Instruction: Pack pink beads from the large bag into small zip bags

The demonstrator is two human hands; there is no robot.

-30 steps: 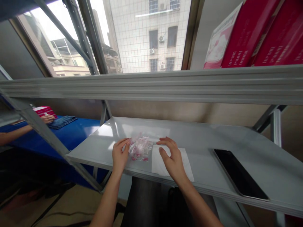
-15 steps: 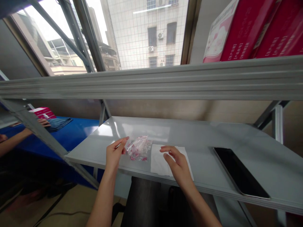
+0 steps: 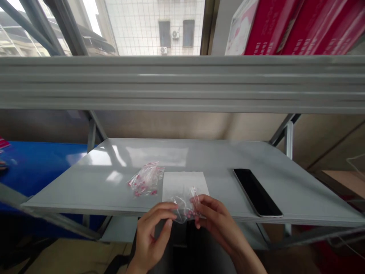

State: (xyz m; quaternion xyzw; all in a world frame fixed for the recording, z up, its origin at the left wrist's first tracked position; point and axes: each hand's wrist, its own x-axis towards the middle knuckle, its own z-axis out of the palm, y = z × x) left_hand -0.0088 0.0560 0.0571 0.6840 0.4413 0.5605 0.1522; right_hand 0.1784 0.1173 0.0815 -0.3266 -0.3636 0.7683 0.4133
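A small clear zip bag (image 3: pixel 184 211) with tiny pink-red bits at its bottom is held up at the front edge of the table. My right hand (image 3: pixel 218 219) pinches its right side between thumb and fingers. On the left side of the bag, the fingertips of my left hand (image 3: pixel 155 228) close on its edge, with the thumb just below. Behind the bag lies a white paper sheet (image 3: pixel 185 180), partly covered by it. To the left of the paper, a pile of similar clear bags (image 3: pixel 146 179) with pink-red bits rests on the grey table (image 3: pixel 216 152).
A black tablet or large phone (image 3: pixel 258 192) lies to the right. Across the front of my view runs a thick grey shelf beam (image 3: pixel 182 83), with pink-red boxes (image 3: pixel 273 28) above it. A blue table (image 3: pixel 48 163) stands at the left.
A single zip bag is now between my hands, in front of the paper; both hands were bare before. The view has turned right and down, and the co-worker's arm has nearly left it.
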